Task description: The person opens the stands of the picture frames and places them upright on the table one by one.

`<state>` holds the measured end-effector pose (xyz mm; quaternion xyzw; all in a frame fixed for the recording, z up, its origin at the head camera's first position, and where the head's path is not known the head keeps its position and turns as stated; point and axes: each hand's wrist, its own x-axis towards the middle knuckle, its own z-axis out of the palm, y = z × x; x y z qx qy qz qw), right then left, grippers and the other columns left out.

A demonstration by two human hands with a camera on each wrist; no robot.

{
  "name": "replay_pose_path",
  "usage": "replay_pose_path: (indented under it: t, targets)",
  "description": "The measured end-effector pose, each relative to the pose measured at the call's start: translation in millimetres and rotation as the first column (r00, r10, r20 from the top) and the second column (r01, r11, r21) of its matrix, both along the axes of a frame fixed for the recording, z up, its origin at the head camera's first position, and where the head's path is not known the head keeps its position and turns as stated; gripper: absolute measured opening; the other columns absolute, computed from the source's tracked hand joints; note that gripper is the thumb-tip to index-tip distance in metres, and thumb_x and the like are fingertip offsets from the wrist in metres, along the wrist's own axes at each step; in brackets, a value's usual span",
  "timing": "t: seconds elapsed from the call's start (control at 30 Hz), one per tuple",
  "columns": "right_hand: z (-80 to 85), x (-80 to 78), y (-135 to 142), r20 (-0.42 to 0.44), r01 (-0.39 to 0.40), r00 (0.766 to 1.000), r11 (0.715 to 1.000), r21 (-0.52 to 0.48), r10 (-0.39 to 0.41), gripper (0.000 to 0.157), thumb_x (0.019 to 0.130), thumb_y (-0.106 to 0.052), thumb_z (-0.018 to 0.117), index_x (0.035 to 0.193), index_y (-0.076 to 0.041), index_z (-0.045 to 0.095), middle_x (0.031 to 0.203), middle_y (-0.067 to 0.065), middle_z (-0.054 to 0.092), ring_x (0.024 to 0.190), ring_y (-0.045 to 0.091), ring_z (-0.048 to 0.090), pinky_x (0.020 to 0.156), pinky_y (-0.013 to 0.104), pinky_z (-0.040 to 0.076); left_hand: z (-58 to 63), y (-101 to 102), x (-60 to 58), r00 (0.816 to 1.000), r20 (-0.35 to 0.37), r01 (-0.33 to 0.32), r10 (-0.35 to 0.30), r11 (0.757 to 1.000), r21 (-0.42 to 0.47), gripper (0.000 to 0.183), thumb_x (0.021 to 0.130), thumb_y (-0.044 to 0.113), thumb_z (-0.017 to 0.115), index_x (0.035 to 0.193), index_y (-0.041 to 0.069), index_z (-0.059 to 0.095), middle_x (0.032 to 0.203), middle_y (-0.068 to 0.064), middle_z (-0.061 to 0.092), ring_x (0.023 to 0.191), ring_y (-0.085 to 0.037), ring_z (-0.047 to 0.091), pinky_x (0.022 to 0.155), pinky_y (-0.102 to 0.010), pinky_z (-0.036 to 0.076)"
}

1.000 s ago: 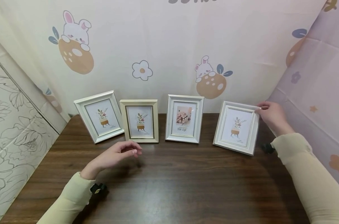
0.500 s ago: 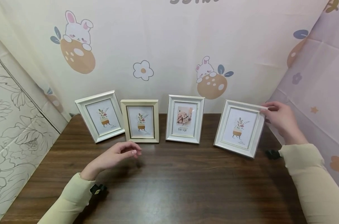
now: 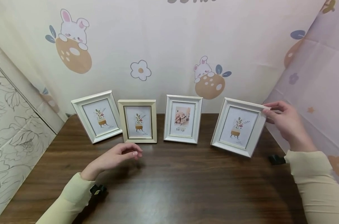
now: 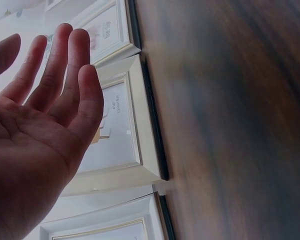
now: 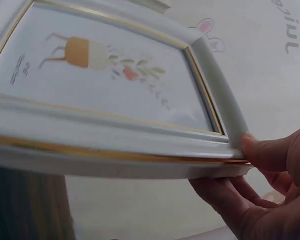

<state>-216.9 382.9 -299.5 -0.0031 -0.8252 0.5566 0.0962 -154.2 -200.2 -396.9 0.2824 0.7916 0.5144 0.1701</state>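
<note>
At the right end of a row, my right hand [image 3: 291, 124] pinches the upper right corner of a white picture frame [image 3: 238, 127] with a potted-plant print. In the right wrist view the thumb [image 5: 267, 152] lies on the front of that corner, with fingers behind it. The frame leans to the right in the head view. My left hand [image 3: 114, 158] hovers, fingers loosely bent and holding nothing, in front of the cream picture frame [image 3: 153, 124]. Left of that stands a tilted white picture frame [image 3: 97, 116], and to its right a white frame with a flower photo [image 3: 183, 119].
All the frames stand along the back of the dark wooden table [image 3: 180, 186]. A printed curtain [image 3: 169, 46] hangs close behind, and another curtain side [image 3: 320, 102] borders the right. A line-drawn floral panel [image 3: 15, 130] stands on the left.
My right hand has moved slightly right, drawing the top of the right-hand frame with it. The frame's lean and position have shifted a little. The left hand stays about where it was.
</note>
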Motion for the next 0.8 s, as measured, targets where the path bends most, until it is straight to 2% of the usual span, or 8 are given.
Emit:
replay_pose_path:
  t: [0.07, 0.13, 0.2, 0.37, 0.47, 0.53, 0.7, 0.8]
  targets:
    - [5.1, 2.2, -1, -0.046, -0.041, 0.998, 0.988, -0.147, 0.035, 0.012, 0.094, -0.008, 0.068, 0.106, -0.011, 0.065, 0.092, -0.011, 0.065, 0.074, 0.002, 0.069, 0.067, 0.019, 0.056, 0.8, 1, -1.2, 1.000, 0.004, 0.009, -0.009, 1.000, 0.002, 0.022, 0.104, 0.017, 0.054, 0.118, 0.001, 0.063, 0.111, -0.022, 0.066, 0.101, -0.041, 0.063, 0.091, -0.048, 0.052]
    - [11.0, 4.5, -3, -0.097, -0.083, 0.994, 0.958, -0.276, 0.058, 0.013, 0.092, -0.002, 0.069, 0.101, -0.009, 0.068, 0.092, -0.006, 0.067, 0.075, 0.005, 0.070, 0.066, 0.020, 0.057, 2.1, 2, -2.1, 1.000, 0.006, 0.017, -0.017, 1.000, 0.005, 0.022, 0.104, 0.017, 0.054, 0.118, 0.002, 0.063, 0.111, -0.022, 0.065, 0.101, -0.042, 0.063, 0.090, -0.049, 0.052]
    - [15.9, 6.1, -6, -0.144, -0.121, 0.987, 0.925, -0.360, 0.073, 0.013, 0.090, 0.002, 0.070, 0.100, -0.006, 0.069, 0.094, -0.002, 0.069, 0.076, 0.007, 0.070, 0.067, 0.022, 0.058, 3.1, 4, -3.0, 1.000, 0.002, 0.022, -0.022, 1.000, 0.001, 0.021, 0.104, 0.017, 0.054, 0.117, 0.004, 0.063, 0.111, -0.022, 0.065, 0.101, -0.042, 0.063, 0.090, -0.050, 0.052]
    - [23.8, 10.8, -17, -0.208, -0.179, 0.974, 0.876, -0.447, 0.093, 0.017, 0.088, 0.008, 0.070, 0.102, 0.000, 0.070, 0.099, 0.003, 0.070, 0.081, 0.010, 0.071, 0.068, 0.025, 0.058, 2.0, 8, -3.7, 0.999, 0.015, 0.048, -0.049, 0.999, 0.006, 0.023, 0.103, 0.016, 0.056, 0.118, -0.001, 0.063, 0.111, -0.022, 0.067, 0.101, -0.042, 0.063, 0.090, -0.047, 0.052]
    - [23.2, 12.3, -25, -0.242, -0.217, 0.964, 0.858, -0.465, 0.113, 0.017, 0.088, 0.011, 0.067, 0.103, 0.003, 0.070, 0.099, 0.005, 0.071, 0.082, 0.012, 0.071, 0.069, 0.026, 0.058, 1.1, 11, -2.4, 0.997, 0.038, 0.068, -0.069, 0.998, 0.017, 0.025, 0.103, 0.014, 0.056, 0.119, -0.005, 0.061, 0.111, -0.022, 0.067, 0.101, -0.042, 0.063, 0.090, -0.046, 0.053]
    - [21.0, 12.7, -31, -0.256, -0.233, 0.959, 0.858, -0.457, 0.124, 0.017, 0.089, 0.011, 0.066, 0.104, 0.003, 0.070, 0.098, 0.005, 0.071, 0.082, 0.012, 0.071, 0.068, 0.025, 0.059, 1.3, 12, -0.9, 0.996, 0.045, 0.078, -0.079, 0.997, 0.019, 0.025, 0.103, 0.014, 0.056, 0.120, -0.005, 0.061, 0.110, -0.022, 0.067, 0.101, -0.042, 0.064, 0.090, -0.045, 0.053]
    - [12.6, 16.4, -47, -0.237, -0.217, 0.963, 0.898, -0.383, 0.131, 0.016, 0.091, 0.007, 0.066, 0.104, -0.002, 0.070, 0.095, 0.001, 0.072, 0.081, 0.008, 0.069, 0.069, 0.019, 0.056, 1.4, 17, 2.3, 0.994, 0.051, 0.096, -0.097, 0.995, 0.018, 0.026, 0.103, 0.014, 0.056, 0.120, -0.005, 0.060, 0.111, -0.022, 0.067, 0.103, -0.041, 0.064, 0.091, -0.047, 0.053]
    - [7.1, 19.8, -57, -0.260, -0.233, 0.954, 0.910, -0.344, 0.146, 0.017, 0.091, 0.008, 0.065, 0.105, -0.001, 0.070, 0.094, 0.000, 0.073, 0.083, 0.007, 0.068, 0.070, 0.016, 0.055, 0.2, 19, 4.0, 0.993, 0.054, 0.105, -0.105, 0.994, 0.007, 0.026, 0.103, 0.015, 0.055, 0.120, -0.004, 0.060, 0.111, -0.021, 0.067, 0.103, -0.041, 0.064, 0.091, -0.045, 0.053]
